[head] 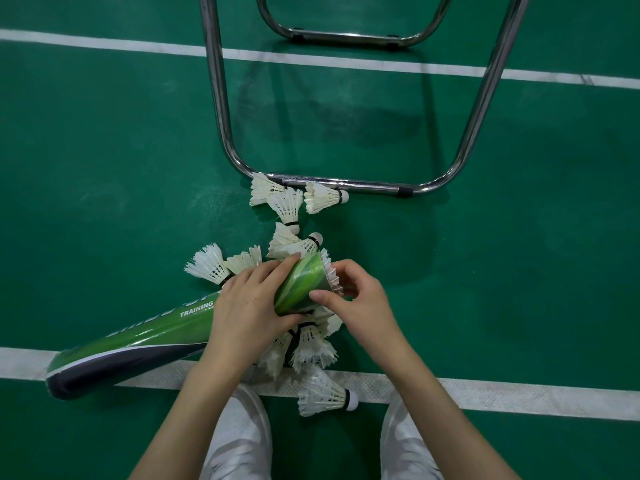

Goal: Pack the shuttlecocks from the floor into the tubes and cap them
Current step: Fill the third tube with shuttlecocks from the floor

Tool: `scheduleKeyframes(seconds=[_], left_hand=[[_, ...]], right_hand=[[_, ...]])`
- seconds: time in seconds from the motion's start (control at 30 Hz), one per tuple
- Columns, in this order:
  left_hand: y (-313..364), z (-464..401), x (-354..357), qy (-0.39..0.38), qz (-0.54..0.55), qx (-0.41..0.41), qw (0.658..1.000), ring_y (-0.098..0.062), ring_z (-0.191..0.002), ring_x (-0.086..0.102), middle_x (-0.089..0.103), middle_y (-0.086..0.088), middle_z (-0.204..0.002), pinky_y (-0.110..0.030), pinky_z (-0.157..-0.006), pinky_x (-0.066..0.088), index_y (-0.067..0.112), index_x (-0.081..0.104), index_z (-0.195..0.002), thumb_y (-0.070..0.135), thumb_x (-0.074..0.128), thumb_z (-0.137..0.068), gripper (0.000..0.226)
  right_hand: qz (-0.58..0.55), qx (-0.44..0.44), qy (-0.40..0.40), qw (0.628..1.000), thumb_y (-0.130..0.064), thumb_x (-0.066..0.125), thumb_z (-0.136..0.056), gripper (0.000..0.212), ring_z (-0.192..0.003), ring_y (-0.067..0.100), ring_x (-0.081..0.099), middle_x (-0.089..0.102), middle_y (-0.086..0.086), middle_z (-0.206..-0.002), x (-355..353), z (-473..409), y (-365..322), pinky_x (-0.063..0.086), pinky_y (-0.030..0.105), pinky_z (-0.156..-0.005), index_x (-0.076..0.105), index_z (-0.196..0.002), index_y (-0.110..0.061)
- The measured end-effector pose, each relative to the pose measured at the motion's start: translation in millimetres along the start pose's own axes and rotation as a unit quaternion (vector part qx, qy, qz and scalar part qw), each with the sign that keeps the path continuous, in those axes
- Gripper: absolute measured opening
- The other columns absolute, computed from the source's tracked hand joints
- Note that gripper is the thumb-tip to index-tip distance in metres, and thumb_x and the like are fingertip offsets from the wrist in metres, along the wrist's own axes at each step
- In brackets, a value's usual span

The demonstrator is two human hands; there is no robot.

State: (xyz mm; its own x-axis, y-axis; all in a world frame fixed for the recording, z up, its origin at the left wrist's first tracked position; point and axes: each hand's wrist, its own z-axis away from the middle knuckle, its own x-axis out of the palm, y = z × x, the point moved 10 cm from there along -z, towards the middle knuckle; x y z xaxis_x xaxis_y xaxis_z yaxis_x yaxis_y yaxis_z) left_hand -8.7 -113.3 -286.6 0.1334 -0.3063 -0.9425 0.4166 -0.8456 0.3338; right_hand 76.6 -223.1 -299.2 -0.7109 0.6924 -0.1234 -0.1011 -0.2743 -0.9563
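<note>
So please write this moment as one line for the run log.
left hand: grips tube | right hand: pushes shuttlecock into tube mouth | loose shuttlecocks on floor | cap: unseen

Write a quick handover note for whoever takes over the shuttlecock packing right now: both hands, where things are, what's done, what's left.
Left hand grips the green cardboard tube near its open end.
Right hand pinches a white feather shuttlecock at the tube's mouth, feathers still sticking out.
Loose white shuttlecocks lie around the hands, up to the chrome chair frame.
Done: cannot tell how many are inside.
Left: seat this one, load the rest, cap the tube. No cap in view.
</note>
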Motion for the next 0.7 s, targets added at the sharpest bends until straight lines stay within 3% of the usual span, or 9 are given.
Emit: scheduleKeyframes(seconds=[0.17,0.4,0.57,0.7], left_hand=[[2,2,1,-0.001,-0.002,0.003,1.0,-0.025,-0.102,0.056,0.059,0.002,-0.117,-0.04,-0.081,0.045,0.03,0.04,-0.136,0.048,0.08,-0.058,0.09],[4,3,2,-0.004,-0.003,0.007,1.0,-0.024,-0.101,0.056,0.059,0.002,-0.117,-0.039,-0.082,0.044,0.03,0.04,-0.137,0.048,0.08,-0.058,0.09],[3,4,2,0.0,-0.004,0.011,1.0,-0.024,-0.099,0.057,0.06,0.002,-0.116,-0.039,-0.081,0.045,0.03,0.041,-0.137,0.048,0.08,-0.058,0.09],[-5,6,1,-0.005,-0.006,0.001,1.0,-0.025,-0.103,0.056,0.059,0.001,-0.118,-0.04,-0.085,0.044,0.031,0.039,-0.138,0.046,0.081,-0.058,0.092]], right_hand=[[-0.026,0.026,0.0,0.999,-0.009,0.073,-0.076,0.022,-0.087,0.022,0.061,0.067,0.007,-0.09,-1,-2,10,0.052,0.031,-0.081,0.061,-0.088,-0.024],[-0.085,0.038,-0.081,0.992,-0.003,0.056,-0.09,0.017,-0.085,0.011,0.067,0.07,0.003,-0.089,18,3,9,0.053,0.022,-0.08,0.053,-0.103,-0.013],[-0.093,0.041,-0.114,0.988,-0.004,0.052,-0.092,0.019,-0.087,0.016,0.067,0.07,0.009,-0.092,21,4,12,0.053,0.025,-0.083,0.05,-0.111,-0.006],[-0.055,0.02,-0.083,0.995,-0.009,0.058,-0.09,0.013,-0.095,0.014,0.064,0.068,0.004,-0.099,14,-2,12,0.052,0.027,-0.086,0.06,-0.102,-0.012]])
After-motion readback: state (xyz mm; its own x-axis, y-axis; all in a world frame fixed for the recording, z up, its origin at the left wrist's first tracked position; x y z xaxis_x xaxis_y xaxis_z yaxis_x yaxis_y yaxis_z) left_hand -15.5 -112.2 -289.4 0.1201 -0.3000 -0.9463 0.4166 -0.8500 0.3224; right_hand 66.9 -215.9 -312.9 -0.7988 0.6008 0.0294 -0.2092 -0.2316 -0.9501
